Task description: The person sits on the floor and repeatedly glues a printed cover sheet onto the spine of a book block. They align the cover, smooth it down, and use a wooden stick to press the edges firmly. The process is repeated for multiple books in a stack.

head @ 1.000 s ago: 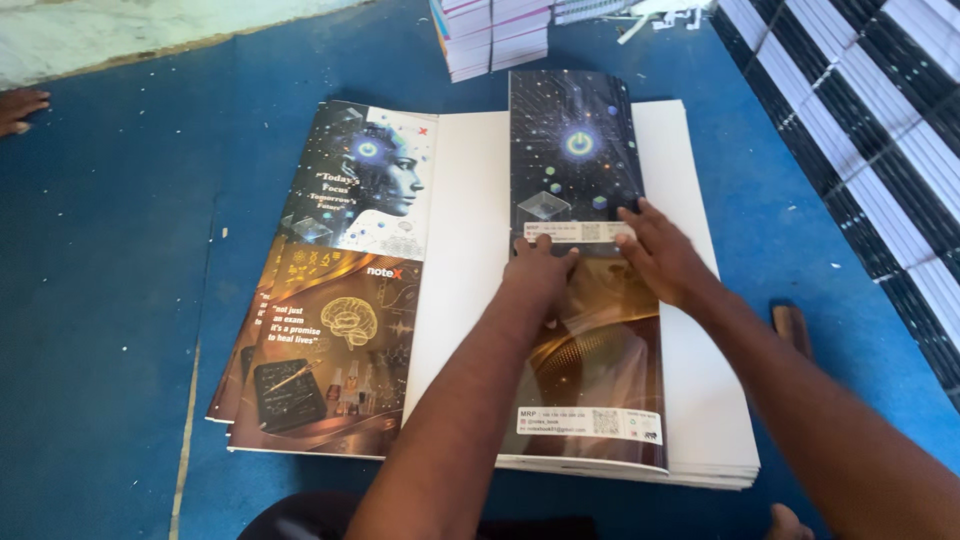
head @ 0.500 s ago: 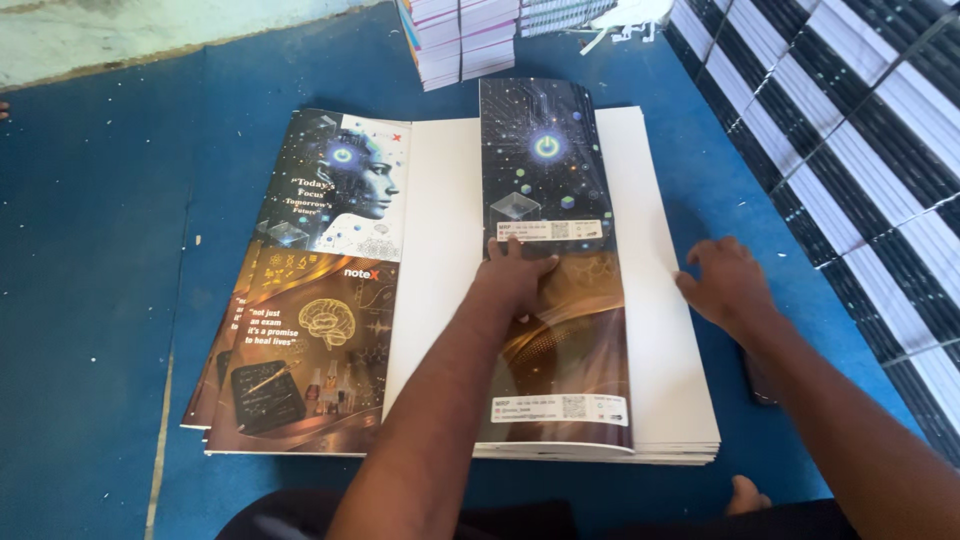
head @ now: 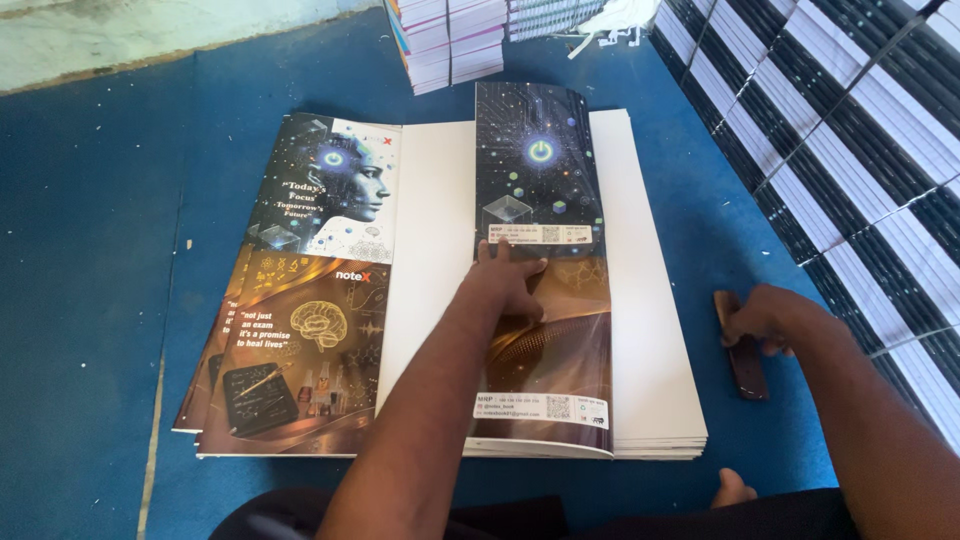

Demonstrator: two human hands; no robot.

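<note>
- Left hand (head: 508, 285) presses flat, fingers spread, on the folded glossy dark cover sheet (head: 540, 270), just below its white rectangular label strip (head: 539, 234).
- That sheet lies atop the white paper stack (head: 655, 340) on the blue floor (head: 90, 260).
- Right hand (head: 770, 318) curls around the small dark brown wooden block (head: 742, 360), right of the stack.
- Printed covers with a brain picture (head: 300, 340) lie alongside, left.
</note>
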